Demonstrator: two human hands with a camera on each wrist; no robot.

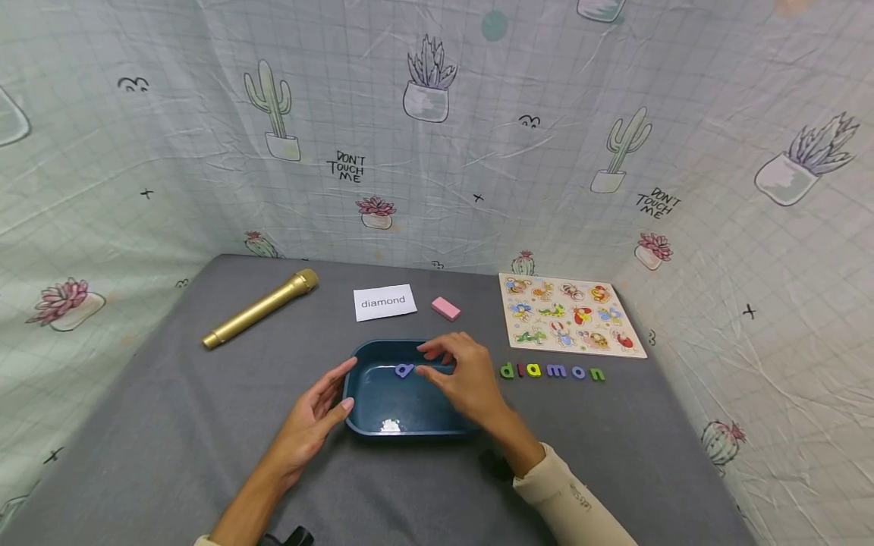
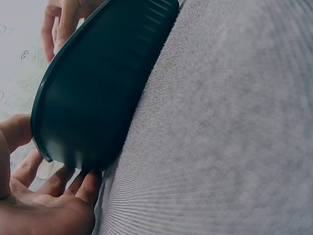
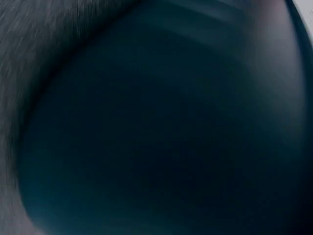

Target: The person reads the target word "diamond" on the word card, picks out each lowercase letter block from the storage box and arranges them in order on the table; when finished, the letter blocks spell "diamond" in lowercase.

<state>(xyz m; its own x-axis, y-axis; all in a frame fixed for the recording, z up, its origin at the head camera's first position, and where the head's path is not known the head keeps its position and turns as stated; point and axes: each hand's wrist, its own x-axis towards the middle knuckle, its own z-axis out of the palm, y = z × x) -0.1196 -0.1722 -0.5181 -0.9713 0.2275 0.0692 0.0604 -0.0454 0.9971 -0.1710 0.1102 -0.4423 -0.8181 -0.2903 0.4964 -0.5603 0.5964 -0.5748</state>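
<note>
A dark blue tray [image 1: 410, 402] lies on the grey cloth, with a small purple letter d [image 1: 403, 370] inside it. My left hand [image 1: 310, 417] holds the tray's left end. In the left wrist view its thumb [image 2: 14, 132] is at the rim and its fingers lie against the outer wall. My right hand [image 1: 464, 375] reaches over the tray's right side, thumb and forefinger apart, just right of the purple letter. No object shows between them. The right wrist view is blurred and mostly filled by the tray's dark wall [image 3: 146, 122].
Colourful letters [image 1: 556, 371] spelling "diamon" stand in a row right of the tray. Behind them lies an insect puzzle board [image 1: 572, 315]. A "diamond" card [image 1: 385, 302], a pink eraser-like block [image 1: 446, 308] and a gold microphone [image 1: 261, 309] lie behind the tray.
</note>
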